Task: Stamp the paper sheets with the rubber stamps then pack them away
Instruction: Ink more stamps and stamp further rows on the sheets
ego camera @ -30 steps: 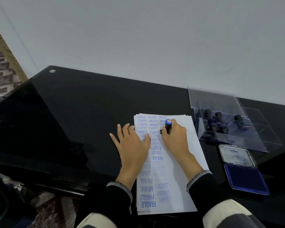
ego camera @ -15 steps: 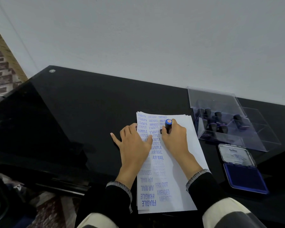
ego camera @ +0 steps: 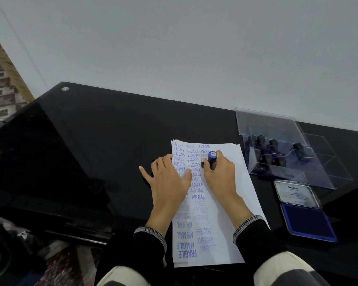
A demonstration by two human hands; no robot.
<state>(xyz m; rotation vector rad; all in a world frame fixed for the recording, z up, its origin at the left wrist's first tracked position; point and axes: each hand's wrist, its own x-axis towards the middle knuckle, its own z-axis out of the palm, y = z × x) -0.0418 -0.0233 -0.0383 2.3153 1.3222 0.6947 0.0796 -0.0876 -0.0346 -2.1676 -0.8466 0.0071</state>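
Now the rubber stamp (ego camera: 211, 158) is standing on the paper sheets (ego camera: 234, 203) near their far end, and the right hand (ego camera: 220, 174) is gripping it. The left hand (ego camera: 168, 180) is lying flat on the sheets' left edge, on the black desk (ego camera: 101, 141)

Between and below the hands, the top paper sheet (ego camera: 225, 213) reads SAMPLE, AMENDED, AIR MAIL, EXPRESS, FAX OUT, FRAGILE. Right of them, the ink pad lid (ego camera: 296, 194) reads Artline.
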